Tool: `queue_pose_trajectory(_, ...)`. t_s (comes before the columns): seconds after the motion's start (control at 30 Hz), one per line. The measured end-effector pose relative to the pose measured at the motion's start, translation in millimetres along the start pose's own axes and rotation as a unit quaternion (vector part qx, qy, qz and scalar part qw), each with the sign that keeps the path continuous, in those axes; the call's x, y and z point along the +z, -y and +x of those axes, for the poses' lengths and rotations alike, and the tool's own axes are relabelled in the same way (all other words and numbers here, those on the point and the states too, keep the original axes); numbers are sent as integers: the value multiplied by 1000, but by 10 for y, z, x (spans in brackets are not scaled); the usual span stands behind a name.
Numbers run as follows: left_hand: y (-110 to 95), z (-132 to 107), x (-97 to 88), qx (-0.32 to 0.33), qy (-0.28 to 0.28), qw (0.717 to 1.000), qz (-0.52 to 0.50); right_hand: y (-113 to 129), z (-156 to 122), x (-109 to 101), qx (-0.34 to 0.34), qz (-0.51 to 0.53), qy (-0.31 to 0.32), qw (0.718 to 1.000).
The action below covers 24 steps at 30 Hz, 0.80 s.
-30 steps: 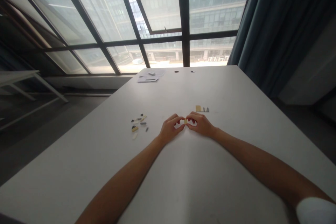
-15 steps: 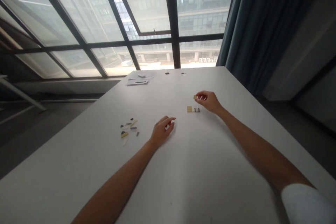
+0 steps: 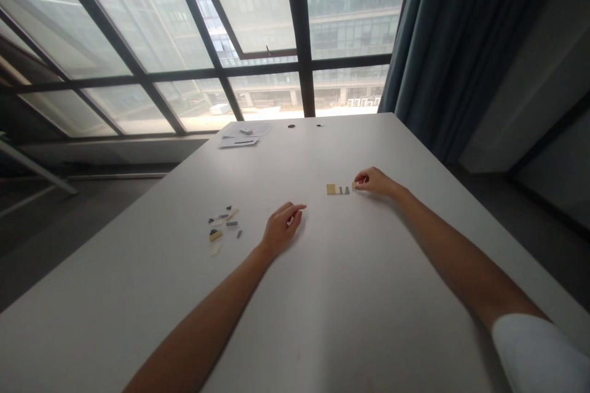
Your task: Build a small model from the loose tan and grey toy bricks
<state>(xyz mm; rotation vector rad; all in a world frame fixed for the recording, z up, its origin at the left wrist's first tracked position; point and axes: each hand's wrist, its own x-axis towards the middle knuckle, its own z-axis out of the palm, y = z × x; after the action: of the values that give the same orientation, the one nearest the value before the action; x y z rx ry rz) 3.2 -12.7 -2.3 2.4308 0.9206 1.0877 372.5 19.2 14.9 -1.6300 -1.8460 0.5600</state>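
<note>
Head view: the right hand [image 3: 377,182], the nearer one, pinches a tan piece [image 3: 354,185] just beside the right end of the block row [image 3: 338,189], which runs left-to-right; the left hand [image 3: 281,227] is loosely spread.

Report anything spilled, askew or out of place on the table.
No spill shows on the white table. The scatter of small grey, black, yellow and cream pieces left of the left hand looks untidy, lying at mixed angles, while the row of tan, white and grey pieces by the right hand looks neat.
</note>
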Motion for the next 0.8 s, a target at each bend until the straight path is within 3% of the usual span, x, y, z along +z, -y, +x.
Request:
queue_pose_trajectory(0.27,-1,5,1,-1,6,1000,-4,-128,9,121,-7,-2,38,999)
queue_pose_trajectory(0.8,-15,6,-18,-14,8,1000,-3,-208,13,174,-6,13,26,1000)
